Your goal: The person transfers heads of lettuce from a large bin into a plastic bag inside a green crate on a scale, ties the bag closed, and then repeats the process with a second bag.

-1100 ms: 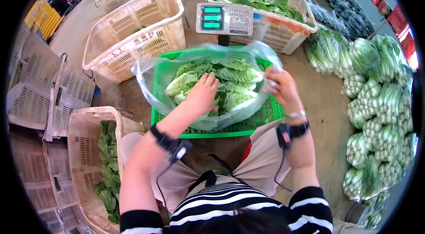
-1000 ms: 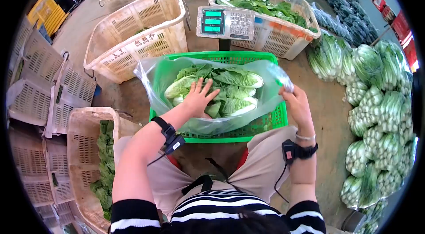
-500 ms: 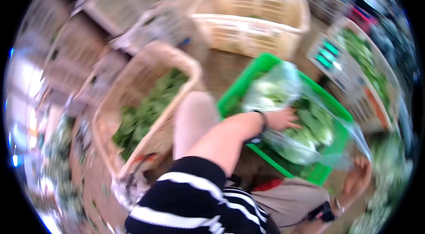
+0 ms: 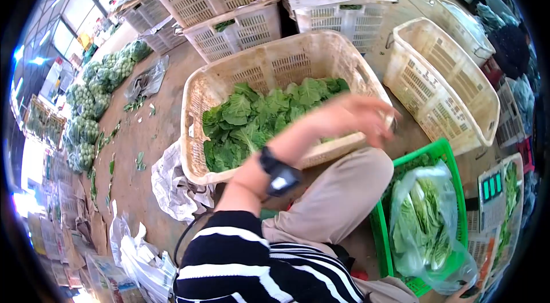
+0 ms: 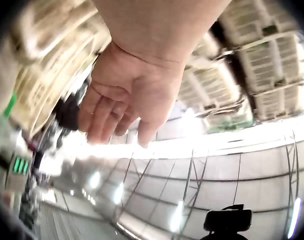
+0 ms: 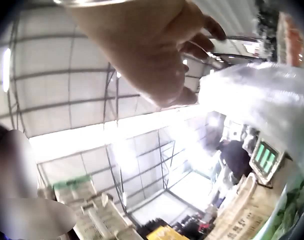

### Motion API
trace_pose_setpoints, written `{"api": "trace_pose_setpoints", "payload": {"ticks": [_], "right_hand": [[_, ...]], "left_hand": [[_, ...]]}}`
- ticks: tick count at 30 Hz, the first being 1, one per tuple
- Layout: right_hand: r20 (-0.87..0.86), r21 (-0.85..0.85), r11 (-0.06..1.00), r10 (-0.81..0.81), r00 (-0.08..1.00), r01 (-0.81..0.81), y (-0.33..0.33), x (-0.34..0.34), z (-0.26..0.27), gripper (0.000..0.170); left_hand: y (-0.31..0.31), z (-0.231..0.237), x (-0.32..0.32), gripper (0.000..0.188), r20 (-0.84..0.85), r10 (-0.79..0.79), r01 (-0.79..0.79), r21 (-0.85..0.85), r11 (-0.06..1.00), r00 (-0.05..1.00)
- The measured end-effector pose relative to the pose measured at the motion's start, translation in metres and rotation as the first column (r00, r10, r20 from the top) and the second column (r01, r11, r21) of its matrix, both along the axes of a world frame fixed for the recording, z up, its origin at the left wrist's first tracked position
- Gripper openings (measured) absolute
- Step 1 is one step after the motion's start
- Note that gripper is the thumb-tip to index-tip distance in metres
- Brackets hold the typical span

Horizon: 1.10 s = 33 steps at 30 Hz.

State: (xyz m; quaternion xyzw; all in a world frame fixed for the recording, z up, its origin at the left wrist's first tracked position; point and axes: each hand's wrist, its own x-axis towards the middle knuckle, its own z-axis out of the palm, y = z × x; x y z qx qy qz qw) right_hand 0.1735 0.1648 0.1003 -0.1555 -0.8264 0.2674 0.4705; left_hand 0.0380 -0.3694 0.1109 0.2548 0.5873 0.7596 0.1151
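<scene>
My left hand [image 4: 364,116], blurred by motion, is over the near right rim of the beige crate [image 4: 195,131] of leafy greens [image 4: 258,114]. In the left wrist view, the left hand [image 5: 134,92] is empty with fingers loosely bent. Inside the green basket [image 4: 378,240] lies a clear plastic bag [image 4: 401,188] around pale-stemmed leafy heads [image 4: 424,223]. Only a bit of my right hand [image 4: 463,296] shows at the bottom edge, by the bag's lower end. Its fingers look spread and slightly bent beside the plastic in the right wrist view; contact is unclear.
Another beige crate [image 4: 435,96] stands behind the basket, with a scale display [image 4: 491,188] at right. Stacked crates [image 4: 229,33] rise at the back. Crumpled white sacking [image 4: 177,185], plastic bags [image 4: 140,257] and bagged vegetables [image 4: 86,114] lie on the left floor.
The head view has swung left toward the crate of greens. My left hand has left the bagged heads and moved over that crate's rim. The right hand is now mostly out of the head view.
</scene>
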Motion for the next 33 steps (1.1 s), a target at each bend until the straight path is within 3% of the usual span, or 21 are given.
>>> {"api": "trace_pose_setpoints", "payload": {"ticks": [2,4,6,7,9,11,15,17,18,19,20,22,24,26,27,28,29,30,31,32,33], "right_hand": [[-0.040,0.193,0.981,0.002,0.999,0.006,-0.058,-0.006,0.011,0.037],[0.023,0.210,0.945,0.251,0.968,-0.250,-0.121,-0.013,0.015,0.039],[0.375,0.090,0.827,0.488,0.788,-0.555,-0.193,-0.034,0.023,0.029],[0.466,0.036,0.769,0.552,0.692,-0.638,-0.217,-0.049,0.012,0.027],[0.573,-0.094,0.631,0.667,0.476,-0.770,-0.266,-0.082,0.001,0.025],[0.611,-0.129,0.486,0.726,0.317,-0.865,-0.316,-0.120,-0.004,0.026],[0.639,-0.234,0.272,0.766,0.063,-0.933,-0.396,-0.176,-0.019,0.030],[0.627,-0.339,0.152,0.772,-0.103,-0.929,-0.425,-0.201,-0.027,0.034],[0.629,-0.341,0.136,0.768,-0.119,-0.930,-0.442,-0.207,-0.032,0.034],[0.540,-0.469,0.259,0.841,-0.042,-0.845,-0.464,-0.210,-0.034,0.036],[0.458,-0.598,0.350,0.887,0.051,-0.721,-0.483,-0.215,-0.035,0.038],[0.497,-0.605,0.304,0.866,-0.051,-0.736,-0.512,-0.232,-0.053,0.041],[0.525,-0.611,0.258,0.840,-0.138,-0.748,-0.530,-0.246,-0.073,0.045],[0.679,-0.677,0.475,0.697,-0.229,-0.562,-0.524,-0.276,-0.088,0.048],[0.775,-0.525,0.569,0.627,-0.078,-0.633,-0.506,-0.301,-0.072,0.048],[0.510,-0.589,0.494,0.841,0.180,-0.640,-0.474,-0.333,-0.077,0.028],[0.481,-0.206,0.412,0.833,0.275,-0.888,-0.416,-0.387,-0.081,0.031],[-0.117,-0.794,0.041,0.969,0.219,-0.606,-0.396,-0.428,-0.058,0.043],[-0.153,-0.844,0.052,0.931,0.333,-0.534,-0.368,-0.450,-0.039,0.049],[-0.183,-0.883,0.047,0.881,0.435,-0.468,-0.360,-0.457,-0.020,0.056],[-0.193,-0.877,0.041,0.882,0.429,-0.479,-0.372,-0.448,-0.018,0.056]], "left_hand": [[-0.093,0.004,0.005,0.043,0.157,0.528,-0.488,-0.231,0.841,0.835],[-0.201,-0.047,-0.013,0.043,0.126,0.839,-0.673,-0.539,0.506,0.530],[-0.351,-0.167,-0.024,0.040,0.143,0.930,-0.620,-0.710,0.334,0.338],[-0.394,-0.202,-0.021,0.050,-0.054,0.955,-0.331,-0.942,0.047,0.290],[-0.438,-0.263,-0.004,0.057,-0.521,0.740,-0.252,-0.853,-0.456,0.425],[-0.401,-0.229,-0.017,0.057,-0.330,0.930,0.003,-0.942,-0.335,0.160],[-0.380,-0.267,-0.044,0.056,-0.447,0.890,0.173,-0.873,-0.456,0.089],[-0.363,-0.245,-0.052,0.041,-0.549,0.732,-0.144,-0.828,-0.541,0.403],[-0.345,-0.234,-0.057,0.033,-0.483,0.768,-0.398,-0.859,-0.322,0.421],[-0.309,-0.200,-0.062,0.033,-0.346,0.840,-0.598,-0.801,-0.032,0.419],[-0.272,-0.158,-0.065,0.034,-0.149,0.873,-0.612,-0.766,0.195,0.464],[-0.213,-0.127,-0.068,0.029,0.067,0.732,-0.610,-0.503,0.612,0.678],[-0.173,-0.123,-0.071,0.031,0.008,0.562,-0.538,-0.279,0.796,0.827],[-0.174,-0.119,-0.074,0.032,-0.303,0.567,-0.636,-0.229,0.737,0.766],[-0.192,-0.118,-0.073,0.032,-0.199,0.681,-0.700,-0.350,0.622,0.704],[-0.223,-0.116,-0.070,0.032,-0.110,0.785,-0.726,-0.476,0.497,0.609],[-0.261,-0.137,-0.070,0.037,-0.287,0.816,-0.718,-0.664,0.207,0.502],[-0.302,-0.145,-0.066,0.046,-0.241,0.771,-0.293,-0.953,-0.074,0.589],[-0.332,-0.155,-0.059,0.051,-0.112,0.751,0.134,-0.957,-0.259,0.651],[-0.371,-0.209,-0.039,0.053,-0.257,0.694,0.117,-0.889,-0.443,0.672],[-0.382,-0.228,-0.027,0.057,-0.278,0.722,0.141,-0.876,-0.461,0.634]]}}
